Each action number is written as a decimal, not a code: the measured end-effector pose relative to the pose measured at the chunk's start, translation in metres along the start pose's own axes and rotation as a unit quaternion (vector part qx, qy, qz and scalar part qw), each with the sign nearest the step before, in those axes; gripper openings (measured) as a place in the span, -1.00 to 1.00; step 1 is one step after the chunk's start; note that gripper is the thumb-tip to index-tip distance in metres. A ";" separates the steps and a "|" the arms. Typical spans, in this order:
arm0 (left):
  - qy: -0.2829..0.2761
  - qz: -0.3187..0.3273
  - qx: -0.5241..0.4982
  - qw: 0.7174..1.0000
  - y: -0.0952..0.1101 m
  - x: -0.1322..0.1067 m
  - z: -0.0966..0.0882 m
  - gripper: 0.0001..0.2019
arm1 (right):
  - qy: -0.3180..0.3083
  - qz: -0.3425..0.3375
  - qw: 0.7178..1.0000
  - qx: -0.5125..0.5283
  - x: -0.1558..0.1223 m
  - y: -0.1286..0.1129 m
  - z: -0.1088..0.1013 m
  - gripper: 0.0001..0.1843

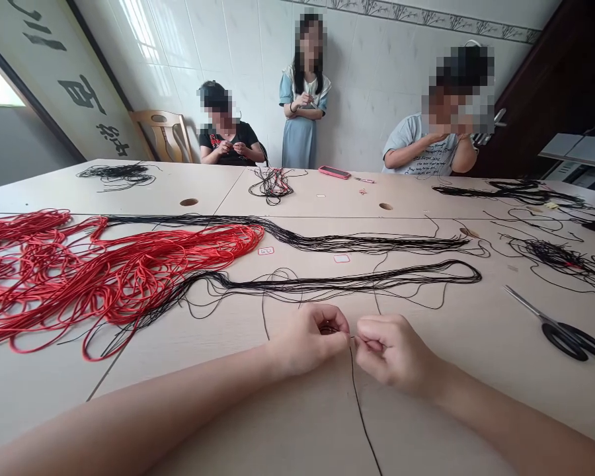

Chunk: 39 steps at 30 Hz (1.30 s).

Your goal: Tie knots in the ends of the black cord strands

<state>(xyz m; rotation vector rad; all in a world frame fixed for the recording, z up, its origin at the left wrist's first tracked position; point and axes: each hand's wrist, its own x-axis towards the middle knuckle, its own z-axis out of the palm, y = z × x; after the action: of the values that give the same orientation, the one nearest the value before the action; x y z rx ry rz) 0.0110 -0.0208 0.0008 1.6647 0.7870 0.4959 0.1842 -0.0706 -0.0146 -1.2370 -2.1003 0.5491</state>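
My left hand (310,340) and my right hand (389,350) meet near the table's near edge, fingertips almost touching. Each pinches a thin black cord (361,410), whose tail runs down over the tabletop towards me. A small dark loop of it (330,328) shows inside my left fingers, partly hidden. Beyond my hands lie a long bundle of black cords (347,284) and a large heap of red cords (104,277), both out of reach of my fingertips. Black-handled scissors (565,335) lie to the right of my right hand.
A second black bundle (297,237) stretches across the pale table (188,317). Tangled black cords (560,258) lie at right, and more at the far side. A pink phone (334,172) lies there too. Two seated people (225,129) (426,135) work opposite, with another person (302,99) standing behind.
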 end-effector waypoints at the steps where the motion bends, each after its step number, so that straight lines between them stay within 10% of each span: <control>1: -0.002 0.007 0.002 1.000 0.000 0.000 0.001 -0.95 | 0.006 -0.004 1.000 0.000 0.000 -0.001 0.002 -0.63; 13: 0.016 0.029 0.000 0.999 -0.001 -0.001 0.002 -0.96 | 0.040 -0.014 0.999 0.035 0.006 -0.003 0.006 -0.61; 22: 0.087 0.030 -0.031 0.995 0.001 -0.002 0.000 -0.89 | -0.097 0.166 0.943 0.272 0.011 -0.005 -0.004 -0.68; 39: -0.065 0.006 0.085 0.994 0.015 -0.014 0.001 -0.80 | -0.086 0.122 0.949 0.277 0.006 -0.002 -0.003 -0.71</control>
<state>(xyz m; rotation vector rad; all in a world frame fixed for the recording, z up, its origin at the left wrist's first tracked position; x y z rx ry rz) 0.0057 -0.0328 0.0164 1.8394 0.7408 0.3322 0.1835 -0.0664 -0.0092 -1.1423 -1.7456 1.2984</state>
